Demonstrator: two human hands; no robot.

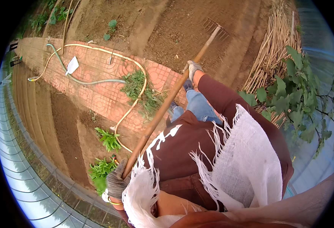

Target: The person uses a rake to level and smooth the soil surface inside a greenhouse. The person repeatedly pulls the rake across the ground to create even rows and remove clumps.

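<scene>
A metal-toothed garden rake lies diagonally across the view; its wooden handle [161,109] runs from lower left to upper right. Its rake head [216,29] is at the top right, teeth at the loose brown soil [178,37]. My right hand [195,69], in a light glove, is closed around the handle's upper part, arm stretched forward. My left hand [117,179], in a grey glove, is closed around the handle near its lower end, beside the white fringed scarf [241,162]. The handle passes in front of my body and over the paving.
Red paving tiles [104,97] carry a looping hose [132,61], a white scoop-like object [72,65], a small long-handled tool [110,59] and pulled weeds [139,88]. Dry stalks [266,51] and a leafy plant [295,85] stand at right. Green plants [109,139] grow near my left hand.
</scene>
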